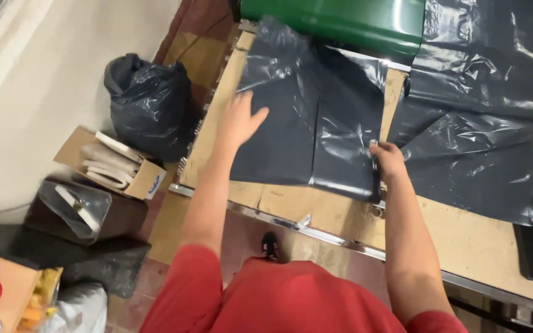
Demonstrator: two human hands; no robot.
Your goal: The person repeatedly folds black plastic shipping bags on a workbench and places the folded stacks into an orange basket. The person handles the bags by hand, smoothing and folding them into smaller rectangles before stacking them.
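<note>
My left hand presses flat, fingers spread, pinning the dark plastic bag to the cardboard-topped table, while my right hand pinches its near edge, keeping the fold taut.

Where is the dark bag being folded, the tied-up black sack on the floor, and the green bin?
Folded dark bag [306, 117], head view, on its flat middle panel.
Tied black sack [149, 108], head view, on its bulging side.
Green bin [340, 21], head view, on its front wall.
</note>
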